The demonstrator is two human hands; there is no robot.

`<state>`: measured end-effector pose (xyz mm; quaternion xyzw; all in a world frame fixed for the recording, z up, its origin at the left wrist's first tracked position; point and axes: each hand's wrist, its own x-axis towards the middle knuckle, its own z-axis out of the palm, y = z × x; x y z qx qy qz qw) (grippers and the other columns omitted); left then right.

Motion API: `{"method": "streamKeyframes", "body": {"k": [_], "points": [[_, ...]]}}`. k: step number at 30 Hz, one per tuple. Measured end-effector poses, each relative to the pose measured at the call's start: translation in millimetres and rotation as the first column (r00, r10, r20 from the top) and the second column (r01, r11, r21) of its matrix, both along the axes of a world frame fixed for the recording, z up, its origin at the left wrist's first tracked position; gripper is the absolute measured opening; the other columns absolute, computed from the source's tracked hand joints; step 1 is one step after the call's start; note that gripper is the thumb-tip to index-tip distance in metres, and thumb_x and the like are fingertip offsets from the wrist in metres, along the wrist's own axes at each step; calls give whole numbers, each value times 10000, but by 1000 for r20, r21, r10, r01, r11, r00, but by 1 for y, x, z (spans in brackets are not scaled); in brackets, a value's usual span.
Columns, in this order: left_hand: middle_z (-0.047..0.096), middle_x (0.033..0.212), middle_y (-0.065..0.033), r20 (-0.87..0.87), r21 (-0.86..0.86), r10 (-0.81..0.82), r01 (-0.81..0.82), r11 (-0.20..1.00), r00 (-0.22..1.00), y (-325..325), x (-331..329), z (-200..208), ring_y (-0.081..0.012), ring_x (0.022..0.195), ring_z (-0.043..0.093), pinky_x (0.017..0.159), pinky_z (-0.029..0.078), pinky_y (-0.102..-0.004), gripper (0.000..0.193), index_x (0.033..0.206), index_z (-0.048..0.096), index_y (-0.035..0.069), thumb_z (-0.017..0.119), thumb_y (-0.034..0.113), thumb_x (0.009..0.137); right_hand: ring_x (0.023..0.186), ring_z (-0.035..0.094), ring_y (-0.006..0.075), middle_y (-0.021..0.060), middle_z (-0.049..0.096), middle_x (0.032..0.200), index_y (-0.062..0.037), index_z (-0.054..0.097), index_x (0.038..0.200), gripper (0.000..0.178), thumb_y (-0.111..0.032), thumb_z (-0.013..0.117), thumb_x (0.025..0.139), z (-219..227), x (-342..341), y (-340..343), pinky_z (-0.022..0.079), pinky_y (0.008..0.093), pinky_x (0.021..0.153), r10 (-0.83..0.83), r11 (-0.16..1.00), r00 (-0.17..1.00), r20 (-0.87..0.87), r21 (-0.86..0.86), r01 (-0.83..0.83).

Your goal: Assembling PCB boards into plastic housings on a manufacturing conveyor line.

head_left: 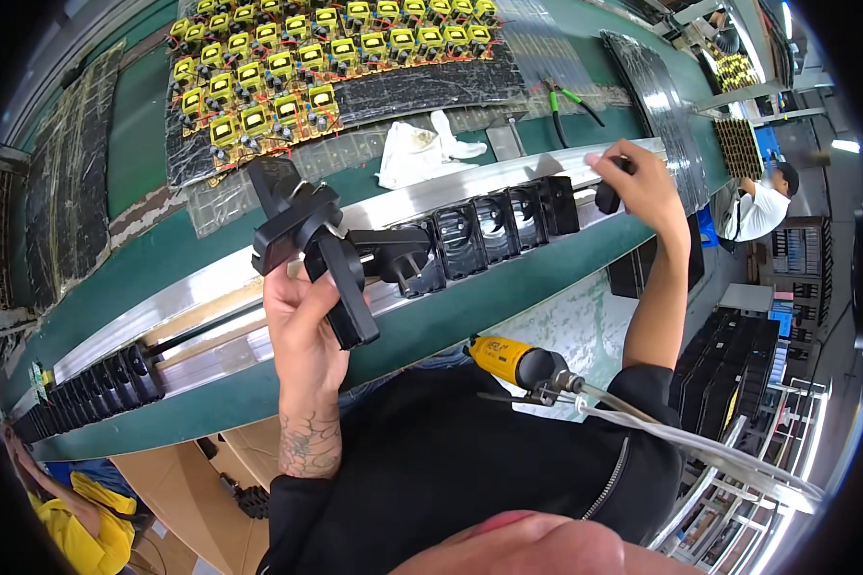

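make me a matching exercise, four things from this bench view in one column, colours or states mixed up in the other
1. left hand
2. pliers
3. cloth
4. power tool

A. white, crumpled
B. yellow-bodied
C. holding black plug parts
D. green-handled

Pairs: 1-C, 2-D, 3-A, 4-B

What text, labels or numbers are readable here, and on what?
Yellow power tool: dark print on its body; I won't copy the wording.
Circuit boards: any print is too small to read.
Held black cases: no text I can make out.
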<state>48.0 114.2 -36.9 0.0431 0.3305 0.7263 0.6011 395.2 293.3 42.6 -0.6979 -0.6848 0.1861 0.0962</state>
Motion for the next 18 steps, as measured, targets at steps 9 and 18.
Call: {"method": "streamKeyframes", "body": {"k": [9, 18], "points": [[675, 1059, -174, 57, 93, -35, 29, 995, 998, 1, 2, -9, -196, 735, 690, 628, 600, -278, 544, 1396, 426, 40, 593, -82, 893, 552, 534, 249, 89, 607, 613, -6, 630, 744, 530, -505, 679, 915, -60, 23, -16, 455, 374, 581, -311, 918, 932, -187, 194, 346], [646, 993, -120, 9, 53, -109, 109, 993, 994, 5, -5, 0, -185, 654, 666, 590, 588, -252, 458, 1374, 429, 50, 552, -16, 938, 592, 553, 335, 120, 645, 687, -40, 673, 838, 452, -474, 629, 952, -60, 28, -32, 474, 418, 623, -153, 971, 974, 166, 210, 117]]}}
